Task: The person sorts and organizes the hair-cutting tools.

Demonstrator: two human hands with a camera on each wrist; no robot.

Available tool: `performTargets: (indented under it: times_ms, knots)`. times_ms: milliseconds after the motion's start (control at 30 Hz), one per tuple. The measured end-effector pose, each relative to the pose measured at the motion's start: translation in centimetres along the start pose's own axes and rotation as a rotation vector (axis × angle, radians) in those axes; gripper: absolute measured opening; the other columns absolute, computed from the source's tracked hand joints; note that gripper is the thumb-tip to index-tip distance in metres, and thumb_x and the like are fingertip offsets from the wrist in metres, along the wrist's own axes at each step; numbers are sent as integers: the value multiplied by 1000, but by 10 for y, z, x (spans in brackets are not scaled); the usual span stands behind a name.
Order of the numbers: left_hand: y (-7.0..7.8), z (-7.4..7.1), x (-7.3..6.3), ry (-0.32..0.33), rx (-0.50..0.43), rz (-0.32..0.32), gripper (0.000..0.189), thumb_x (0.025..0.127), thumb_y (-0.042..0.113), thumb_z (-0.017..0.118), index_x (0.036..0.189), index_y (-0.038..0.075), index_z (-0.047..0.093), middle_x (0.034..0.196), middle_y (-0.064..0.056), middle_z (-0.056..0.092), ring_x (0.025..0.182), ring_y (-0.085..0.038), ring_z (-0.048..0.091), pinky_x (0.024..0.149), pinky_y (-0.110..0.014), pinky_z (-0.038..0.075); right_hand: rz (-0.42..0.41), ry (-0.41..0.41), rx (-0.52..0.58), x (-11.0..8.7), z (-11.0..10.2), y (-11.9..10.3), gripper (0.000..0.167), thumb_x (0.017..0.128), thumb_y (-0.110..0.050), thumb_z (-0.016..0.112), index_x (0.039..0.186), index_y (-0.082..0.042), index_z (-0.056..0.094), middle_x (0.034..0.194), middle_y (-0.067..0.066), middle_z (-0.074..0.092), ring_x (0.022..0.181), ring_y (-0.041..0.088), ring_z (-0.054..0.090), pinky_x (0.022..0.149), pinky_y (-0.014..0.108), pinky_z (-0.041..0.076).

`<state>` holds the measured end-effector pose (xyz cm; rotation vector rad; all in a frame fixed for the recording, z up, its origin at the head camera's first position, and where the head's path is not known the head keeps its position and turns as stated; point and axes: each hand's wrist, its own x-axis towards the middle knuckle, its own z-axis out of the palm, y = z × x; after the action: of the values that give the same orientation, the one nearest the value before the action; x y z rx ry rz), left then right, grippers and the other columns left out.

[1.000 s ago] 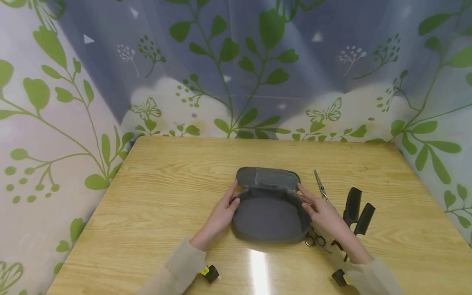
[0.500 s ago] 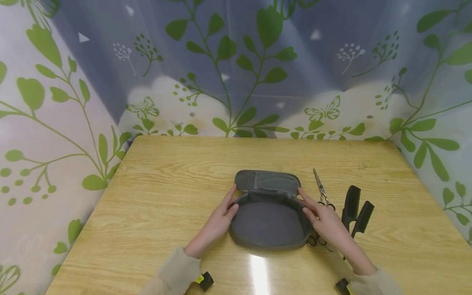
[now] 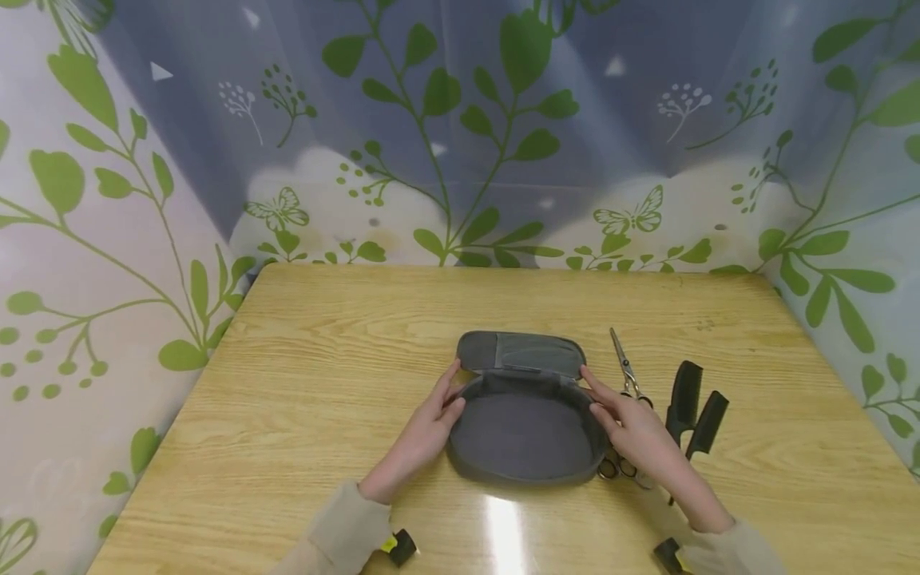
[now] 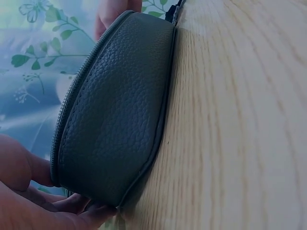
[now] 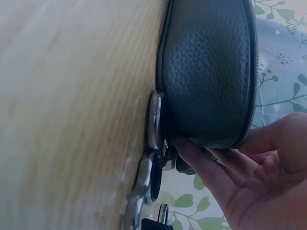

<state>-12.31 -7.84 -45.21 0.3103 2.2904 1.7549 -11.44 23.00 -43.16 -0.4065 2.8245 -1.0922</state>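
In the head view, the left hand (image 3: pixel 426 429) and right hand (image 3: pixel 640 435) grip both ends of the open zip case (image 3: pixel 528 439) on the table (image 3: pixel 323 335), longest side to side, its lid (image 3: pixel 539 351) pointing away. From the left wrist, its bumpy side looks light, bendy, not slippery. From the right, scissor loops (image 5: pixel 154 115) sit close; the ends seem best to hold.

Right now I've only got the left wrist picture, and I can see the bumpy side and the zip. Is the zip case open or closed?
Observer: Open. The head view shows the lid of the gray zip case flipped back, on the side away from the person.

Operator: Ooh! Are there any combs near it?

Observer: Yes, two on the person's right side of the case: one black comb and a second black comb lying next to it.
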Motion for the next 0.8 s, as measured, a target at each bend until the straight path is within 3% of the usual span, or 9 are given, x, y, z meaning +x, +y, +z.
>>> performTargets:
  times_ms: [533,800]
  knots:
    - [-3,-1,0,17,74,41,57,108,5,44,161,5,23,147,-28,49,138,-43,45,113,-56,37,-17,-4,1,-1,0,1,56,105,-6,52,158,-5,33,138,24,59,41,5,23,41,25,32]
    - [-1,-1,1,17,78,21,57,108,5,44,161,5,23,146,-28,49,138,-43,45,112,-56,38,-1,-13,12,0,-1,1,56,106,-9,52,159,-8,32,139,24,59,41,6,24,42,26,33]
